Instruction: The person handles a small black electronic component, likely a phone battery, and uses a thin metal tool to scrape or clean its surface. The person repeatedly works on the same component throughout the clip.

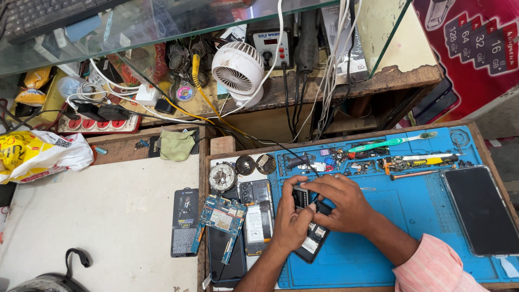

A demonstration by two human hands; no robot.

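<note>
A blue work mat (400, 216) with a faint grid pattern covers the counter. A green-and-white toothbrush (392, 142) and a yellow-and-black tool (427, 160) lie along its top. The small fan (238, 69) is white, the folded cloth (177, 145) olive green, the plastic bag (32, 154) yellow and white. The circuit board (222, 215) is blue; the sleeve (440, 267) pale pink, finely striped.

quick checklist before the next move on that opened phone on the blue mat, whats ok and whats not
1. Opened phone lies flat on the blue mat: ok.
2. Left hand steadies the phone: ok.
3. Right hand fingertips on its upper end: ok.
4. Black cable running to the hands, free of snags: cannot tell.
5. Screwdriver and toothbrush within reach on the mat: ok.
</note>
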